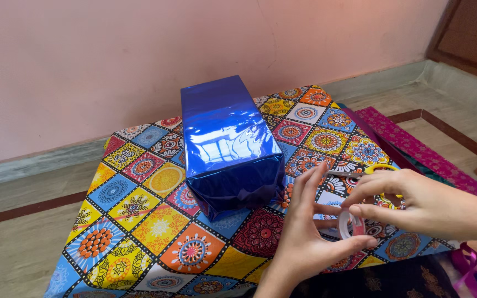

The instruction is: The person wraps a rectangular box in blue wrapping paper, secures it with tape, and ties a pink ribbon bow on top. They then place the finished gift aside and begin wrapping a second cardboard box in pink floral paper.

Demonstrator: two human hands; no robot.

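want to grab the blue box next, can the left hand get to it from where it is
Probably yes: the left hand is beside the shiny blue foil-wrapped box, nothing lies between them, but its fingers are on the clear tape roll.

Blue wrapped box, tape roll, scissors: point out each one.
Blue wrapped box (pixel 224 138), head view, on its shiny top face.
Tape roll (pixel 353 225), head view, on its clear rim between both hands.
Scissors (pixel 379 168), head view, on the yellow handle loop.

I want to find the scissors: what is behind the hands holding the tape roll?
Yellow-handled scissors lie on the patterned cloth behind the right hand; its fingers cover part of the handles.
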